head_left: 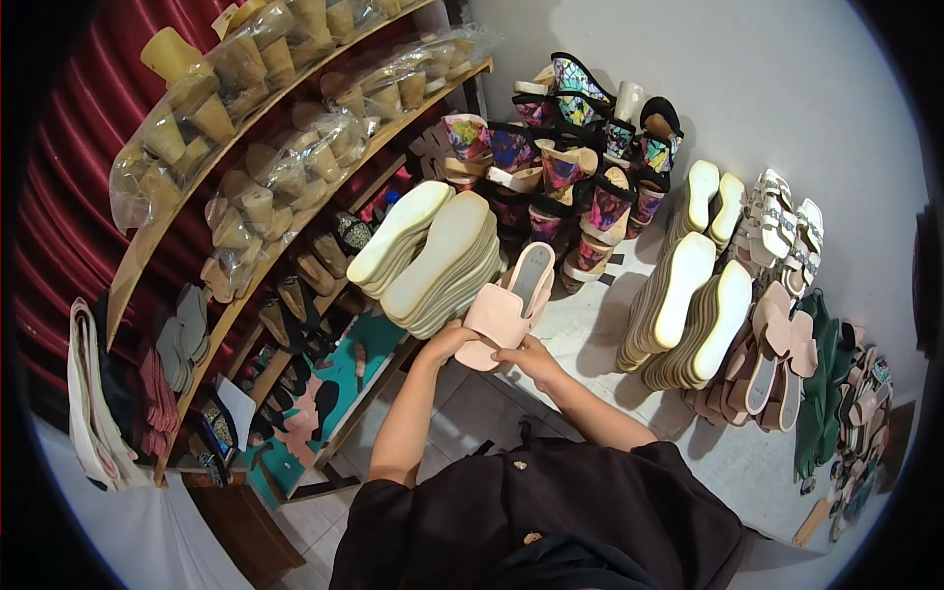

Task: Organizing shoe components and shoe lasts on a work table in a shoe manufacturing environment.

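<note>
Between my two hands is a pale pink slide sandal [495, 317] with a broad strap and a grey insole. Its toe points toward me and its heel leans away, over the edge of the white table. My left hand [450, 341] grips the side of the toe end. On the opposite side, my right hand [531, 363] pinches the sole near the toe. Whether a second sandal lies behind the first, I cannot tell. Just left of and beyond the sandal rise two tall stacks of cream wedge-edged soles [440, 261].
Colourful patterned wedge sandals [565, 167] are piled against the wall. More sole stacks [669, 295], white sandals [777, 226] and brown slides [762, 379] fill the white table [590, 339] to the right. Wooden shelves [324, 157] at left carry bagged shoe forms [226, 108]; below lies a green surface [369, 349].
</note>
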### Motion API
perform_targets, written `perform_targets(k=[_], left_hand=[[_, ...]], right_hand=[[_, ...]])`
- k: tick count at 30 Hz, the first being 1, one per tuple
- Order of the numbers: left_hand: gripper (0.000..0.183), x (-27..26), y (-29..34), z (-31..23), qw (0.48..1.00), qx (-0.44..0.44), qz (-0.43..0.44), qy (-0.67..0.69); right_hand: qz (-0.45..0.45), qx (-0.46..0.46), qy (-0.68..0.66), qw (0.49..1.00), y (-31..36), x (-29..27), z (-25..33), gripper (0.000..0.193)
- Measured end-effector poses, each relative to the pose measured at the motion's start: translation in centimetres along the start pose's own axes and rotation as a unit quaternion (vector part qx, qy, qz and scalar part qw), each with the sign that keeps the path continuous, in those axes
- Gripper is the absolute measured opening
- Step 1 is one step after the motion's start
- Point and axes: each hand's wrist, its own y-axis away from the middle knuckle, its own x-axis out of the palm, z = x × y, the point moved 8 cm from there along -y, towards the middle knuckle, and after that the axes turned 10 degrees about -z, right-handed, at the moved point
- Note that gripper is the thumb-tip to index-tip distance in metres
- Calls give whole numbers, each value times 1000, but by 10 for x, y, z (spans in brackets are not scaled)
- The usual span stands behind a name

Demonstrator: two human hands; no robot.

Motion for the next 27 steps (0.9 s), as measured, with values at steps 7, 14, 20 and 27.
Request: perform_targets(k=[7,14,20,27], left_hand=[[41,0,-3,9,999,-20,35,5],[40,3,2,-2,999,-21,34,7],[40,-3,8,3,1000,-5,10,24],[46,-7,33,6,998,7,-6,70]], right_hand=[[24,93,-62,993,18,13,8,42],[-11,72,-25,997,4,0,-13,43],[-54,47,63,995,10,-5,-11,57],[-36,73,103,991,8,-3,-34,69]])
